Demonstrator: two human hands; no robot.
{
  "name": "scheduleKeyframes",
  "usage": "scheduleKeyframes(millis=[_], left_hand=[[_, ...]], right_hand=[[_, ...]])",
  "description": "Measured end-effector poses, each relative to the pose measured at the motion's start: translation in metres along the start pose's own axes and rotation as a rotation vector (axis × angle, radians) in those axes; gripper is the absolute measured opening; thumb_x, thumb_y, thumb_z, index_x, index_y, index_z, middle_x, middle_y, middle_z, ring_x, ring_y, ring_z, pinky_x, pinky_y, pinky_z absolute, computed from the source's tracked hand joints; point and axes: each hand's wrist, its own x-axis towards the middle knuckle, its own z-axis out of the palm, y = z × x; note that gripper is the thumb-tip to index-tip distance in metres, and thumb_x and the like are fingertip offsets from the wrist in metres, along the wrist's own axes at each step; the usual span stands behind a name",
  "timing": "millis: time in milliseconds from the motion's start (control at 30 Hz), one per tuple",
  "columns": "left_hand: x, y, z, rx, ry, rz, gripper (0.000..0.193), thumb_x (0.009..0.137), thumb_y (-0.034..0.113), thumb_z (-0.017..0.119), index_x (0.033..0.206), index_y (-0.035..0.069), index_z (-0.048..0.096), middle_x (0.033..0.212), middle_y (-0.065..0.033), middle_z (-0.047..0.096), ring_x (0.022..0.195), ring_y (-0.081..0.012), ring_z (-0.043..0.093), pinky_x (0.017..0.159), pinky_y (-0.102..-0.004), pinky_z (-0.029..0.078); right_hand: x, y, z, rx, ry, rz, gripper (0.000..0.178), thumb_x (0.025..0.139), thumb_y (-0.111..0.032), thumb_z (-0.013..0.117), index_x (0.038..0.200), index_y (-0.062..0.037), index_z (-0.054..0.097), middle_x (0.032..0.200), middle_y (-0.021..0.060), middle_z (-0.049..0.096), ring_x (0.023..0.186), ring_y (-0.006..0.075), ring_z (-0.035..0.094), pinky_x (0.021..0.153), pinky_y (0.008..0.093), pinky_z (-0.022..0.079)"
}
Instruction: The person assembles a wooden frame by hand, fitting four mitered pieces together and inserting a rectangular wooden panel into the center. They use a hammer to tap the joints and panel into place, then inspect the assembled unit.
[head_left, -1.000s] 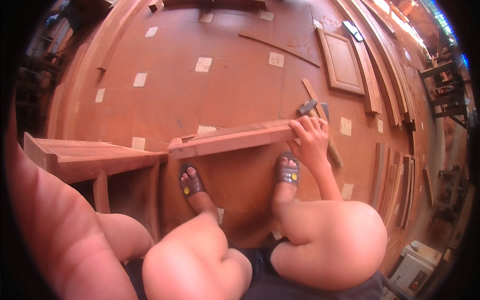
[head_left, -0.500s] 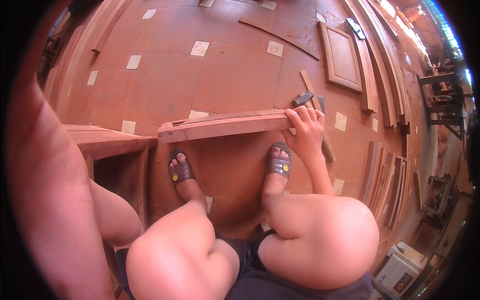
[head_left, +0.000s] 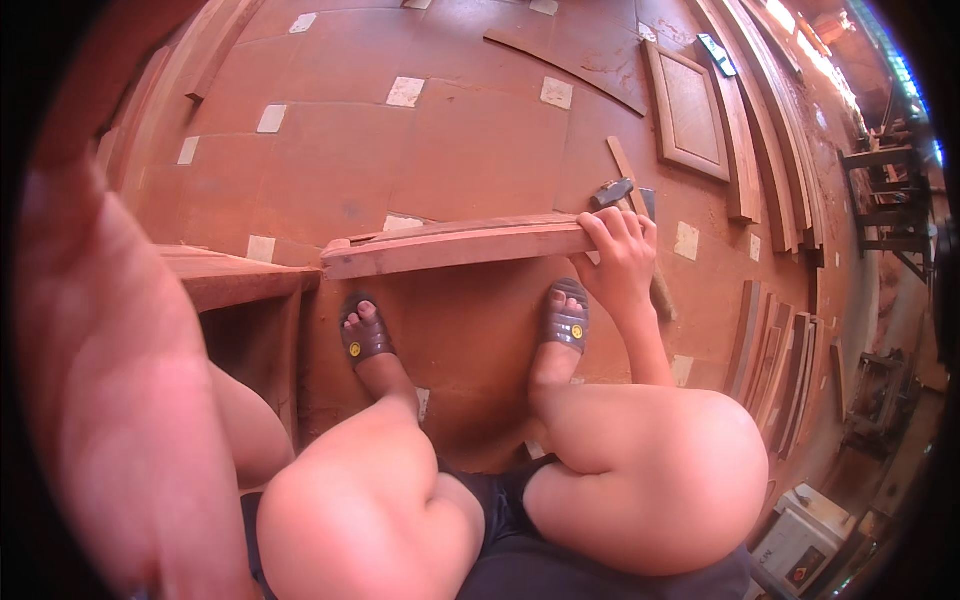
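Left arm (head_left: 150, 400) shifted across near-left wooden stand (head_left: 250, 288), left hand's state unclear, timber (head_left: 460, 256) gripped by right hand (head_left: 622, 255), far floor (head_left: 480, 150) tiled.

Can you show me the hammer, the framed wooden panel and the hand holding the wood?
Hammer (head_left: 612, 193): head camera view, on its dark head.
Framed wooden panel (head_left: 690, 110): head camera view, on its flat middle.
Right hand (head_left: 622, 258): head camera view, on its back.

Left arm (head_left: 130, 420) blurred, wooden cabinet (head_left: 240, 292) partly hidden behind it, hammer (head_left: 612, 194) partly behind right hand (head_left: 622, 250), planks (head_left: 195, 65) cropped at floor (head_left: 480, 160)'s left edge
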Motion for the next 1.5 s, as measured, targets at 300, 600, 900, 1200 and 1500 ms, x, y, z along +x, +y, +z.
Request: scheduleKeyframes(millis=[300, 600, 900, 1200, 1500], left_hand=[[-0.064, -0.117, -0.055, 0.747, -0.354, -0.61, 0.061, 0.072, 0.014, 0.076, 0.129, 0.002, 0.058, 0.134, -0.0162, 0.059, 0.128, -0.0356, 0.051, 0.107, -0.0422, 0.041], [-0.083, -0.171, -0.081, 0.853, -0.372, -0.56, 0.035, 0.074, 0.014, 0.08, 0.106, 0.007, 0.069, 0.09, -0.0147, 0.069, 0.084, -0.0346, 0.066, 0.074, -0.0411, 0.052], [-0.081, -0.184, -0.095, 1.076, -0.429, -0.431, 0.032, 0.082, 0.011, 0.07, 0.111, 0.004, 0.06, 0.095, -0.0178, 0.064, 0.086, -0.0403, 0.062, 0.072, -0.0448, 0.049], [-0.08, -0.233, -0.137, 1.177, -0.428, -0.568, 0.027, 0.097, 0.031, 0.057, 0.096, 0.004, 0.058, 0.085, -0.0202, 0.065, 0.082, -0.0435, 0.062, 0.067, -0.0501, 0.046], [-0.097, -0.255, -0.134, 1.136, -0.387, -0.67, 0.034, 0.096, 0.038, 0.058, 0.088, 0.005, 0.063, 0.081, -0.0193, 0.067, 0.077, -0.0416, 0.065, 0.064, -0.0488, 0.048]], right_hand=[[0.009, 0.009, 0.006, 0.014, 0.008, -0.016, 0.047, 0.068, -0.033, 0.084, 0.106, -0.0152, 0.063, 0.096, 0.0004, 0.06, 0.095, 0.0222, 0.059, 0.089, 0.0426, 0.039], [-0.014, 0.109, 0.031, 0.504, 0.42, 0.527, 0.042, 0.087, -0.026, 0.073, 0.119, -0.0029, 0.06, 0.125, 0.0173, 0.057, 0.115, 0.0372, 0.056, 0.101, 0.0481, 0.045], [-0.15, 0.14, 0.103, -0.391, -0.29, 0.665, 0.062, 0.083, -0.039, 0.074, 0.125, -0.0003, 0.05, 0.116, 0.0182, 0.056, 0.107, 0.036, 0.058, 0.089, 0.0507, 0.051], [-0.109, 0.127, 0.057, 0.484, -0.603, 1.052, 0.032, 0.085, -0.014, 0.067, 0.108, 0.0017, 0.051, 0.078, 0.011, 0.061, 0.058, 0.0231, 0.061, 0.05, 0.0354, 0.053], [-0.134, 0.053, 0.007, 0.851, -0.057, 1.308, 0.059, 0.084, -0.005, 0.069, 0.135, 0.0088, 0.043, 0.071, 0.0039, 0.06, 0.051, 0.0093, 0.056, 0.043, 0.0252, 0.044]])
